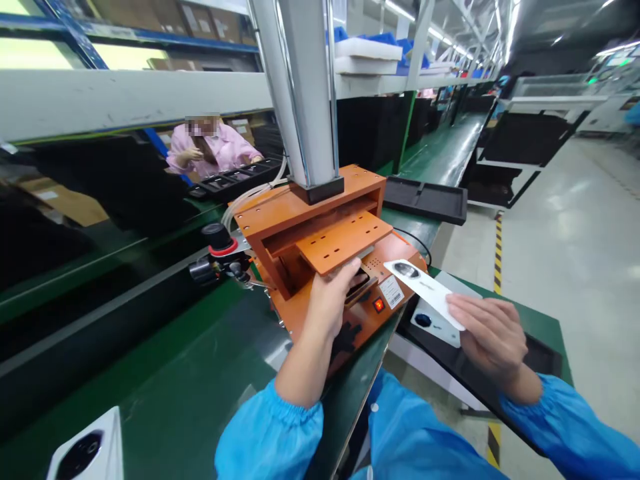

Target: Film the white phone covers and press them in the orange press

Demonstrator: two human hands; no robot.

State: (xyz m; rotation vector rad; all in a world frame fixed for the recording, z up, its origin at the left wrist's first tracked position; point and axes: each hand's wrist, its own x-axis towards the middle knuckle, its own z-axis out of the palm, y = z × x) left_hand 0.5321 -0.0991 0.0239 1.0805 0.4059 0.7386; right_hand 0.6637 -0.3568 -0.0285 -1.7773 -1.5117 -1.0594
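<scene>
My right hand (493,340) grips the lower end of a white phone back cover (433,293) with a round dark camera ring, held tilted in the air to the right of an orange press (260,217). Under the raised orange plate (345,241) of that press, my left hand (330,293) reaches to a dark fixture (358,285); its thumb shows, but the other fingers are mostly hidden. Below the held cover, another white phone back cover (440,328) lies on a black tray (543,353). A white phone-like piece (107,443) with a dark round camera area is at the lower left.
A grey cylinder (307,87) rises from the press, with a black regulator (217,247) and hoses at its left. Behind its right side lies a black divided tray (425,199). Across the line sits a person in pink (227,148). A lit red switch (379,305) is on the press front.
</scene>
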